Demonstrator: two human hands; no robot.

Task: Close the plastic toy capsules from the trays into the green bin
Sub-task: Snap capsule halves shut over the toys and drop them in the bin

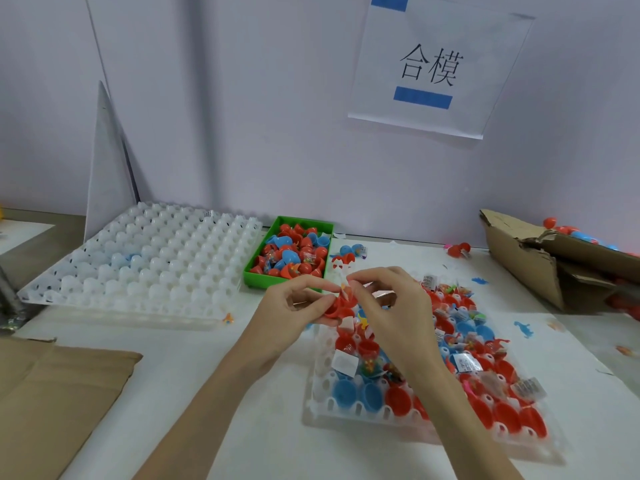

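Note:
My left hand [294,306] grips an open red capsule [341,306] just above the near tray's far-left corner. My right hand [384,299] pinches a small wrapped toy packet [347,289] at the capsule's mouth. The white tray [322,386] under my right forearm holds several red and blue capsule halves with packets. Behind my hands stands the green bin [254,268], filled with red and blue capsules.
A large white tray [145,258] with mostly bare cells lies at the left. Flat cardboard [52,393] covers the near left. A torn cardboard box [540,258] with capsules sits at the right. Loose capsules [459,250] and tiny toy figures [524,328] are scattered on the table.

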